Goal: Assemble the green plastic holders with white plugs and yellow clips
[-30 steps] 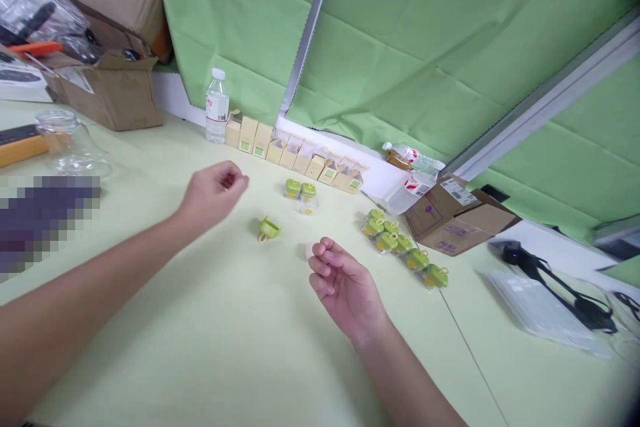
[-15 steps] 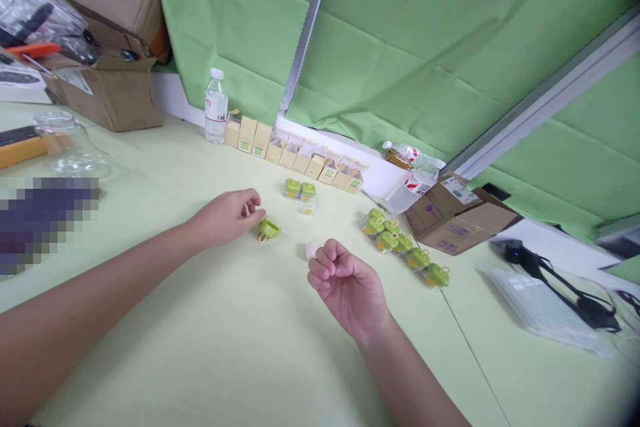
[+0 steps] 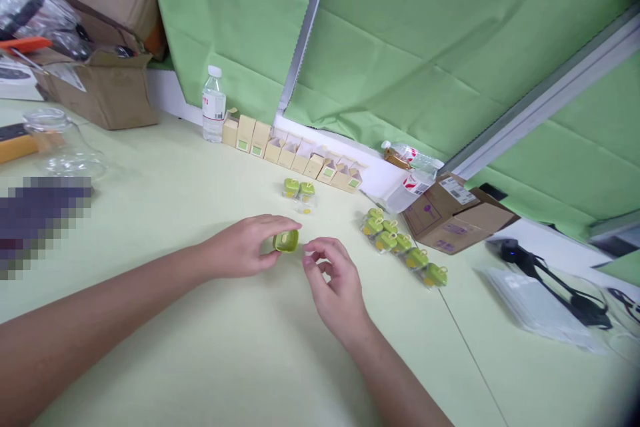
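Note:
My left hand (image 3: 247, 247) grips a small green cap (image 3: 287, 241) between thumb and fingers, just above the pale green table (image 3: 200, 347). My right hand (image 3: 330, 280) sits close to its right, fingers curled in a pinch on something small and pale that I cannot make out. Two small clear pots with green lids (image 3: 299, 191) stand a little behind the hands. A row of several more green-lidded pots (image 3: 404, 247) lies to the right.
A row of small tan cartons (image 3: 295, 155) lines the wall beside a water bottle (image 3: 213, 105). Cardboard boxes sit at the far left (image 3: 100, 90) and right (image 3: 453, 217). A glass jar (image 3: 60, 143) stands at left. A black cabled device (image 3: 515, 255) lies on clear bags at right.
My left hand moved right and down to the green cap and picked it up. My right hand turned over and closed in toward the cap. The pale piece on the table is no longer visible.

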Demonstrator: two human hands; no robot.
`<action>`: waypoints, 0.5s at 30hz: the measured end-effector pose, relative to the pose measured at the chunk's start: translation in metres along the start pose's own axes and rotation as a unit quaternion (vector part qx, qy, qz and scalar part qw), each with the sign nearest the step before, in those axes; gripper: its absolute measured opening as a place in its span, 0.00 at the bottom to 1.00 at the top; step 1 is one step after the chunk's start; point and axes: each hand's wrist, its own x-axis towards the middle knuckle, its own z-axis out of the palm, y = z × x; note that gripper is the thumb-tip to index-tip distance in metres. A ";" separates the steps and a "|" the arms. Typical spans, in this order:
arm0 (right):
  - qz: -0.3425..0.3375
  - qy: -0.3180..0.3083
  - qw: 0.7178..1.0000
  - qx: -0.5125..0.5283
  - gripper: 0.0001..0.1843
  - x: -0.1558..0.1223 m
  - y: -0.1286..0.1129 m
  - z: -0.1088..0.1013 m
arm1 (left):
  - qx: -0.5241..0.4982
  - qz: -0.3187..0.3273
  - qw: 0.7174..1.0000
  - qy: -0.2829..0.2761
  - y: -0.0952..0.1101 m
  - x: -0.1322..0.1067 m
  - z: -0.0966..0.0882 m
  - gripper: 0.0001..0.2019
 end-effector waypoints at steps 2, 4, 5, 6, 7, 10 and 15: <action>-0.028 -0.013 0.999 -0.019 0.09 -0.001 -0.001 0.000 | -0.016 0.027 0.999 0.006 0.012 0.000 0.001 0.29; -0.031 -0.034 0.999 -0.004 0.09 -0.001 -0.002 0.001 | -0.031 0.051 0.998 0.001 0.020 -0.001 0.004 0.29; -0.027 -0.043 0.999 0.007 0.09 -0.001 -0.002 0.002 | -0.037 0.060 0.997 -0.003 0.023 -0.001 0.006 0.30; -0.022 -0.048 0.998 0.018 0.09 -0.002 -0.002 0.002 | -0.041 0.065 0.997 -0.005 0.024 -0.002 0.008 0.31; -0.015 -0.048 0.998 0.027 0.08 -0.002 -0.001 0.002 | -0.043 0.064 0.997 -0.003 0.024 -0.003 0.009 0.32; 0.007 -0.030 0.999 0.039 0.06 -0.002 0.002 0.002 | -0.030 0.026 0.999 0.013 0.020 -0.004 0.013 0.32; 0.025 -0.004 0.998 0.052 0.05 0.000 0.006 0.002 | -0.016 -0.022 0.999 0.016 0.011 -0.004 0.013 0.17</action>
